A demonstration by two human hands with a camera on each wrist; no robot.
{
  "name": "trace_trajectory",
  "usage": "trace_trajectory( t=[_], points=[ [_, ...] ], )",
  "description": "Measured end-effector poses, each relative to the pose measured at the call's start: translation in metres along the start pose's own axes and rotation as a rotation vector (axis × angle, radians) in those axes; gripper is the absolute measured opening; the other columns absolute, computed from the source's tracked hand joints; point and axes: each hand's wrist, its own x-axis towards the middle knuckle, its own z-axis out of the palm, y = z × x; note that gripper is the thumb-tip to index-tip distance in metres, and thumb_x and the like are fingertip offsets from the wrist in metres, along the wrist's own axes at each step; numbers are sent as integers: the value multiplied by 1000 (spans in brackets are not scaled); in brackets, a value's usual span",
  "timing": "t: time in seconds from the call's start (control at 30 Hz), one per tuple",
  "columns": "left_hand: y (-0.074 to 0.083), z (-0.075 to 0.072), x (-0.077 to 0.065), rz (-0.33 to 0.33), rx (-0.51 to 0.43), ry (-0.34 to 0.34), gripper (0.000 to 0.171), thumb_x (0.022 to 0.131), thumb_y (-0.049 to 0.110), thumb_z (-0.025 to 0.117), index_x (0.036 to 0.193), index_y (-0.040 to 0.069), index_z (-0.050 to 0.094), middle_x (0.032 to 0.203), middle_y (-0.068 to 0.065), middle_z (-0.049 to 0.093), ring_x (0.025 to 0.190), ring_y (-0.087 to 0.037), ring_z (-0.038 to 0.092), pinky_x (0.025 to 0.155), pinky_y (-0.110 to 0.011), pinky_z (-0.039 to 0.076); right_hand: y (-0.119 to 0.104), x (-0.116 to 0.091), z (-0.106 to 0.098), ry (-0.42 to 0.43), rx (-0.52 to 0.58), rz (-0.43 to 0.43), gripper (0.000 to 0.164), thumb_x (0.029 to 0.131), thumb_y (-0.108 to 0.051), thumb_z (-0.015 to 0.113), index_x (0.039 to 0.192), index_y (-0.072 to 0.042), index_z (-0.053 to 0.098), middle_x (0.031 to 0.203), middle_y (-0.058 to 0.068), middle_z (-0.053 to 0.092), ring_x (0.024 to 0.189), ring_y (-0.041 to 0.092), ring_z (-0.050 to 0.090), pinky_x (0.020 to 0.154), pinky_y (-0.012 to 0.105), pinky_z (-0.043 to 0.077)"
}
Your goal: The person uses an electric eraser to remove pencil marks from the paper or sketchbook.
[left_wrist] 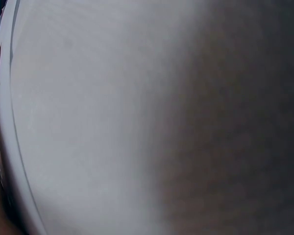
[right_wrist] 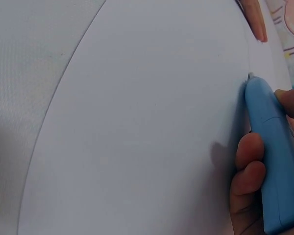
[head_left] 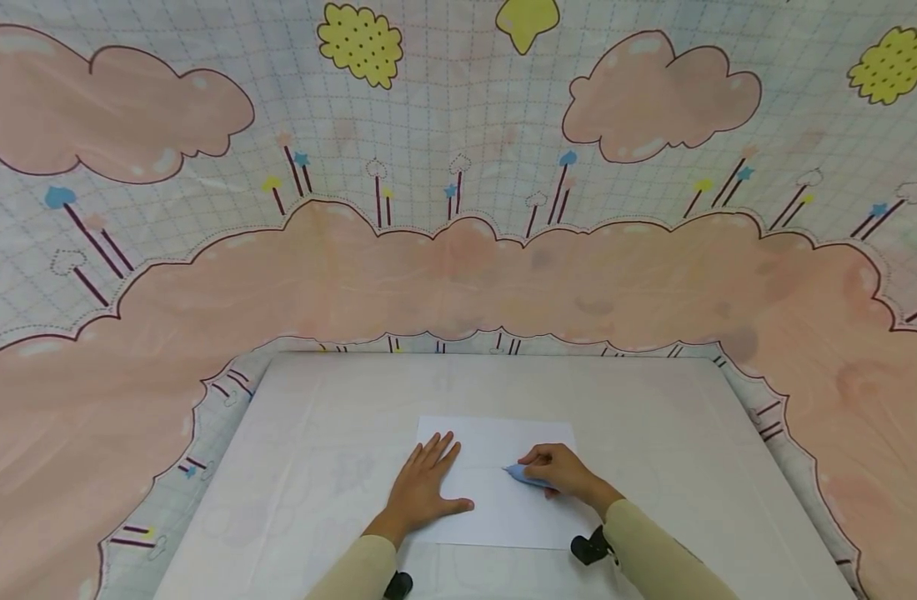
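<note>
A white sheet of paper (head_left: 503, 521) lies on the white tabletop. My left hand (head_left: 419, 489) rests flat on its left part, fingers spread and thumb pointing right. On the right half, my right hand (head_left: 567, 472) grips a thick blue pen-shaped tool (right_wrist: 274, 156) between thumb and curled fingers. The tool's small grey tip points left and sits right at the paper's surface, near the middle of the sheet. In the right wrist view, fingers (right_wrist: 255, 22) of my left hand show beyond the tip. Mostly blurred white surface fills the left wrist view.
A pale table (head_left: 316, 433) extends around the sheet. Behind and beside it hangs or lies a patterned cloth (head_left: 458, 275) with pink clouds. Black wrist-worn pieces (head_left: 589, 547) show near both sleeves, the right one close to the sheet's lower right corner.
</note>
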Motion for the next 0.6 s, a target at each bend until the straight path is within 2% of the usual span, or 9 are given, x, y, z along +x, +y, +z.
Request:
trace_trajectory(
  t=[0.6],
  points=[
    [-4, 4, 1, 0, -11, 3, 104, 75, 77, 61, 154, 15, 34, 163, -3, 24, 152, -26, 16, 123, -49, 14, 4, -11, -12, 33, 1, 56, 22, 90, -16, 69, 108, -4, 71, 86, 3, 72, 46, 10, 49, 47, 22, 43]
  ],
)
